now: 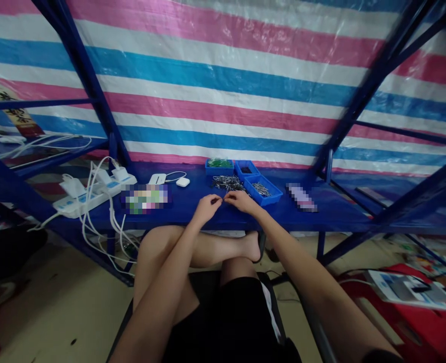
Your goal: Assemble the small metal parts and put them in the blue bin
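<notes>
My left hand [208,207] and my right hand [240,201] meet fingertip to fingertip above the front of the blue table [185,216]. The fingers of both are pinched together; whatever lies between them is too small to make out. Just behind them is a loose pile of small black and silver pieces [226,182]. A blue tray of small metallic pieces [271,198] stands to the right of the pile. Behind it is a blue tray with dark contents [246,170], and to its left one with green pieces [218,170].
A white power strip [94,197] with plugs and trailing cables lies on the left. A white charger [183,182] and two pixelated items flank the work area. Blue metal posts rise on both sides before a striped sheet [226,91].
</notes>
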### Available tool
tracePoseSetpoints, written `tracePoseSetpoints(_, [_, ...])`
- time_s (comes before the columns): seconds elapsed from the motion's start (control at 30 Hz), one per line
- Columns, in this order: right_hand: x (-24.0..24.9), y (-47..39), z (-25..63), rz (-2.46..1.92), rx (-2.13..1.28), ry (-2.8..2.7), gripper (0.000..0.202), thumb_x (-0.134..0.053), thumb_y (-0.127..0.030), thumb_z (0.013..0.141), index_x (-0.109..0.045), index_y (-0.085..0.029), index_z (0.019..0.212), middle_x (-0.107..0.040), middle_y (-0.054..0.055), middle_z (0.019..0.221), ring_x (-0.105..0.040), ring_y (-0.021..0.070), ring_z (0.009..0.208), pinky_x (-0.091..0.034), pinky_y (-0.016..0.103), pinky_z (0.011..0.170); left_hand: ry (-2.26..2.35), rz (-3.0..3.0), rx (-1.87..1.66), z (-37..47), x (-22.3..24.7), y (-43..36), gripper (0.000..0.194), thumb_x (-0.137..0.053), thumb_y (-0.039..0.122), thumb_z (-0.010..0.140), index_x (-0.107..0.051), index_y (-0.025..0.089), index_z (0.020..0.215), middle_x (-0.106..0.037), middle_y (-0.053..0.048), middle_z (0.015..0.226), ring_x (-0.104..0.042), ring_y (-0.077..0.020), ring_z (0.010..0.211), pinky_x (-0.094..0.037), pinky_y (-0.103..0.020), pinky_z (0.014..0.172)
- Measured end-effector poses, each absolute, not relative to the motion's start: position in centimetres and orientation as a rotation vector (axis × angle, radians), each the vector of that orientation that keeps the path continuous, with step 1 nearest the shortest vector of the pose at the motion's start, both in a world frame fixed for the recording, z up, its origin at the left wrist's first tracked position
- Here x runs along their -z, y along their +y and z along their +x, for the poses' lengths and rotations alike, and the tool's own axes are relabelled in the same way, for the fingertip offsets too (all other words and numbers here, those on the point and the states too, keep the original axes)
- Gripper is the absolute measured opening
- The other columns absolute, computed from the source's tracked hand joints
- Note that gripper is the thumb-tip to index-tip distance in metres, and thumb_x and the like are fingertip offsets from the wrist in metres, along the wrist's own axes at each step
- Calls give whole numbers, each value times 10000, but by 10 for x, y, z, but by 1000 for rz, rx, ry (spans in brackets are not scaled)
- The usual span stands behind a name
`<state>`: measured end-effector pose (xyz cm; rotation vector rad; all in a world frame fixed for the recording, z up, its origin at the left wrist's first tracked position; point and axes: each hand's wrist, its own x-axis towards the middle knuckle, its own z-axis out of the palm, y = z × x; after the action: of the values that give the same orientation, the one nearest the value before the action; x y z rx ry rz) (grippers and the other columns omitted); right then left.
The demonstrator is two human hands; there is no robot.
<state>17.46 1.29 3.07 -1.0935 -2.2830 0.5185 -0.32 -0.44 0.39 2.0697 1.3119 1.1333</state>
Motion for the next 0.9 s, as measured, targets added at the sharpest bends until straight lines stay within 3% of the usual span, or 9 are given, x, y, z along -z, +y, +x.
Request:
tracePoseSetpoints(0.23, [-80,85,210,-1644,77,-2088,231,-467,-240,853,-648,-111,917,-652,111,892,-562,150,799,-370,242,730,1449,2314,-844,-2,-12,10,227,-477,304,814,-645,176,895,-655,-62,885,-582,-182,834,-440,-274,743])
tracePoseSetpoints(0.37, [-90,117,224,-1704,121,-2052,343,-489,-279,850,-593,-2,1023,-610,207,972,-535,184,897,-359,289,792,1609,2541,-721,0,-9,14,232,-472,280,818,-634,183,952,-609,-87,939,-533,-216,915,-421,-317,789])
tracePoseSetpoints(0.53, [-72,78,196,-1539,137,-2173,281,-437,-242,873,-558,-136,1103,-598,101,1034,-525,161,947,-359,248,840,1692,2591,-695,1,-1,11,285,-419,301,851,-596,194,1046,-566,-90,995,-498,-221,948,-405,-332,804])
tracePoseSetpoints(0.63, [-52,34,180,-1462,86,-2333,243,-416,-223,875,-580,-163,1043,-599,88,1006,-540,169,929,-378,248,824,1694,2604,-689,1,0,10,299,-406,307,856,-583,197,1070,-558,-91,1012,-492,-223,947,-400,-336,799])
tracePoseSetpoints(0.9, [-17,-10,176,-1801,167,-2146,243,-397,-203,871,-555,-155,1048,-550,114,1029,-530,199,945,-408,273,794,1689,2596,-702,2,0,8,282,-412,292,849,-583,211,1058,-560,-80,1036,-490,-221,963,-404,-334,804])
